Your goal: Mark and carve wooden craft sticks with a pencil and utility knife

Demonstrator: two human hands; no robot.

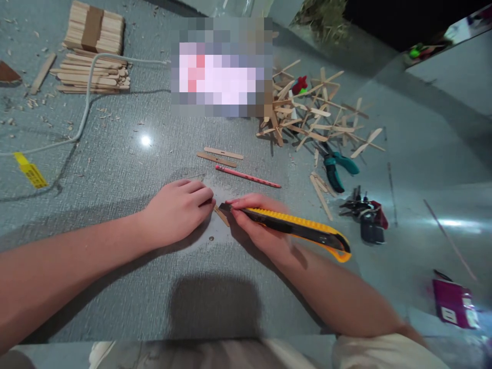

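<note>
My right hand (258, 226) is closed around a yellow and black utility knife (307, 233), its blade end pointing left and its handle reaching toward the lower right. The knife's tip is close above a short wooden craft stick (222, 216) lying at a slant. With fingers bent, my left hand (180, 209) holds the stick's upper end down on the table; its fingertips partly hide that end. Just beyond the hands lie a red pencil (248, 177) and two craft sticks, one pale (223, 153) and one darker (216, 160). A small round metal piece (211, 238) sits nearer me.
Crossed craft sticks (315, 113) are heaped at the back right, beside teal-handled pliers (335, 171) and a bunch of keys (371, 225). Stacked craft sticks (92, 77) stand back left, with a white cable (85, 110) running across. A pixelated patch hides the back middle.
</note>
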